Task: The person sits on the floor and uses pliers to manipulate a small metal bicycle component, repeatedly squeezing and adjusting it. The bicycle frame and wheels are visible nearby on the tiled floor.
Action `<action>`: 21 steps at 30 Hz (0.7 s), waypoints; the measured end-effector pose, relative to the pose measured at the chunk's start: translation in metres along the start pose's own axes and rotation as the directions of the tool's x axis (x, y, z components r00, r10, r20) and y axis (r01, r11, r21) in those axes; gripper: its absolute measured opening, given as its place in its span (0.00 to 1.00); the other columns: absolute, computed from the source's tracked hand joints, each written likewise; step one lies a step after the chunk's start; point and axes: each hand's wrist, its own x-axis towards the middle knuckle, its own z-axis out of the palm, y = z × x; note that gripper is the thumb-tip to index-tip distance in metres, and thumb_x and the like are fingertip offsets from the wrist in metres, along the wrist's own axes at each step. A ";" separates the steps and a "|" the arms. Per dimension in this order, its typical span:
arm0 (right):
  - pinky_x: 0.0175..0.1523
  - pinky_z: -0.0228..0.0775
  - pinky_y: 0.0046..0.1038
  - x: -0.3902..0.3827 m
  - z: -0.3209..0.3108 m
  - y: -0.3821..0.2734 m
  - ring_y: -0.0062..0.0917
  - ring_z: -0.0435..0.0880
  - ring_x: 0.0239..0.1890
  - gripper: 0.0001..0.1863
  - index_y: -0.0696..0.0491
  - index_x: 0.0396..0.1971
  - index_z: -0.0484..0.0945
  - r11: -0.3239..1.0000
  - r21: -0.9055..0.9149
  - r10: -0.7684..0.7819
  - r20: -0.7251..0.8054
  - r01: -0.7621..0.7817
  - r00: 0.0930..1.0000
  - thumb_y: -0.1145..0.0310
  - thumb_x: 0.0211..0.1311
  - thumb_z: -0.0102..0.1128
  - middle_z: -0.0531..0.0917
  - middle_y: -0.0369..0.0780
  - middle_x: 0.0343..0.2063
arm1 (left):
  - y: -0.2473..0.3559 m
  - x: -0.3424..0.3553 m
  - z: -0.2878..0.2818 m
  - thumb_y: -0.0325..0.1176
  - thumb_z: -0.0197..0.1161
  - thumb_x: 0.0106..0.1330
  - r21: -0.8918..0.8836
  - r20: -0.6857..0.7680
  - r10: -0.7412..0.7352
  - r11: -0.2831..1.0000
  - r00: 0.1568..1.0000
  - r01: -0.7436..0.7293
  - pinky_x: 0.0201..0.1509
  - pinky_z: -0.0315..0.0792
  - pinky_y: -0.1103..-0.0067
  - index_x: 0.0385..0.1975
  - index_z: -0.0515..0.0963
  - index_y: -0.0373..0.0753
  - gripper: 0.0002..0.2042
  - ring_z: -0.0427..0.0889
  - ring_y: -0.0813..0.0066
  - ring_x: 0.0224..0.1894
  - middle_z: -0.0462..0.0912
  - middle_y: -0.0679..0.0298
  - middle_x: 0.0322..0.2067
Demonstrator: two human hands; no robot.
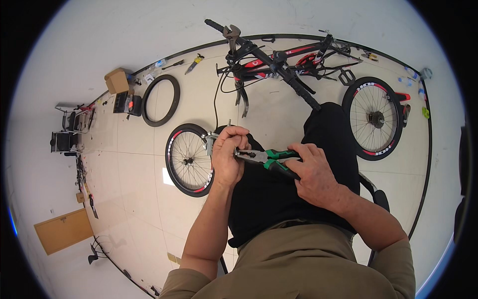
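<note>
My left hand (228,154) is closed around a silver metal brake part (208,143), most of it hidden by the fingers. A black cable (215,107) runs down to it from the bicycle frame. My right hand (318,177) grips a pair of pliers (256,156) with green and black handles. Their jaws point left and reach my left fingertips. What lies between the jaws is too small to make out. Both hands are over my lap, in front of the black trousers (279,197).
Ahead, the black and red bicycle frame (256,76) stands without wheels, an adjustable wrench (231,35) at its handlebar. A front wheel (186,160) is at left, a rear wheel (374,118) at right. A loose tyre (146,107), cardboard box (117,80) and toolbox (122,102) are farther left.
</note>
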 end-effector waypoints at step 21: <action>0.46 0.66 0.39 0.005 0.002 0.005 0.41 0.76 0.41 0.10 0.55 0.33 0.80 0.993 -0.088 -0.080 -0.022 0.078 0.997 0.78 0.48 0.58 0.76 0.48 0.40 | -0.001 -0.001 0.006 0.24 0.49 0.62 -0.042 0.007 0.086 0.995 0.996 -0.086 0.27 0.55 0.80 0.34 0.71 0.38 0.04 0.58 0.80 0.23 0.63 0.69 0.21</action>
